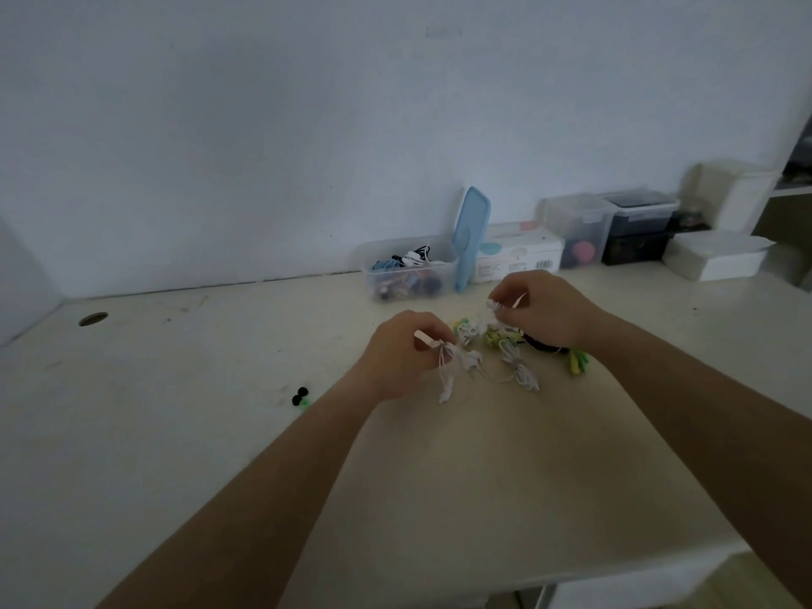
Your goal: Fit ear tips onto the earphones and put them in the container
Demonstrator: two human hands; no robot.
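A pile of bundled earphones [505, 340], white, green and black, lies on the cream table [219, 432] between my hands. My left hand [404, 353] pinches a white earphone bundle [448, 371] whose cord hangs down from its fingers. My right hand [545, 314] pinches a small white earphone piece [494, 304] above the pile. Behind them stands a clear plastic container [408, 270] holding several earphones. Two black ear tips [300, 396] and a green bit lie on the table to the left.
A blue lid [472, 237] leans against the container. To the right along the wall stand a white carton [518, 252], clear and dark storage boxes [615, 226] and white boxes [716, 257]. A cable hole [93, 319] is at the far left. The table's front edge runs bottom right.
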